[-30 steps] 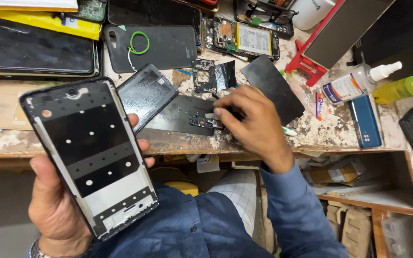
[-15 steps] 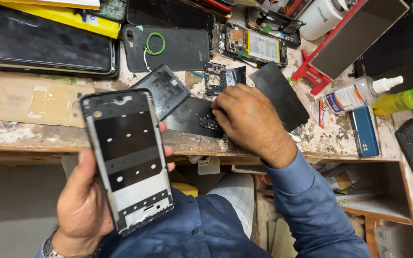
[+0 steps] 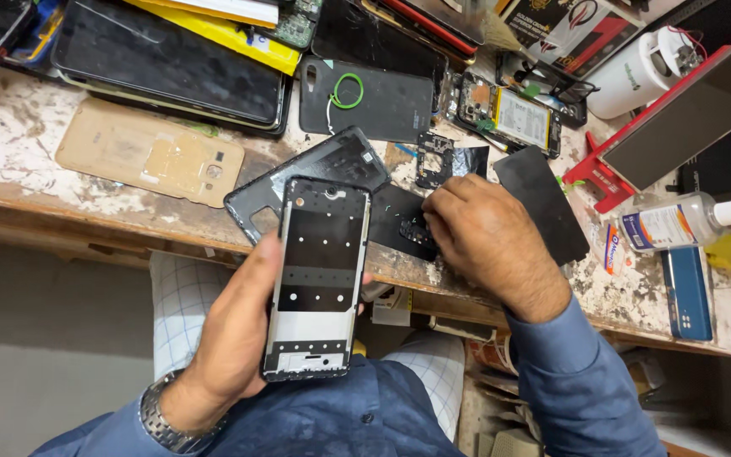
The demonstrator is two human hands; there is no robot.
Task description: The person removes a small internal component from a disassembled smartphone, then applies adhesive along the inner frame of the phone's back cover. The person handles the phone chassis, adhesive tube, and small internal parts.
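Holding a stripped phone frame (image 3: 316,279) upright over the lap, the left hand (image 3: 230,338) grips it from behind, fingers wrapped around the left edge and fingertips showing at the right edge; the hand is clamped on the frame. The frame is black in its upper part and pale grey below, with small holes through the panel, and its top end overlaps the bench edge (image 3: 86,211) in the head view.

At 2 o'clock from the frame, the right hand (image 3: 488,241) rests on the bench with fingers curled together, fingertips pressed onto a small dark part (image 3: 416,233) lying on a black mat. Whether that part is pinched or only touched cannot be told.

Just behind the frame, at 12 o'clock, a dark rear cover (image 3: 315,173) lies tilted on the bench. At 10 o'clock lies a tan back cover (image 3: 145,161), well apart from both hands. At 12 o'clock from the right hand sits a small black bracket (image 3: 433,156), and beyond it an opened phone with battery exposed (image 3: 509,118). At 3 o'clock from the right hand stands a clear bottle (image 3: 678,224) on its side, with a blue flat case (image 3: 685,292) just below it. A black cover with a green ring (image 3: 370,100) lies at 12 o'clock, further back.
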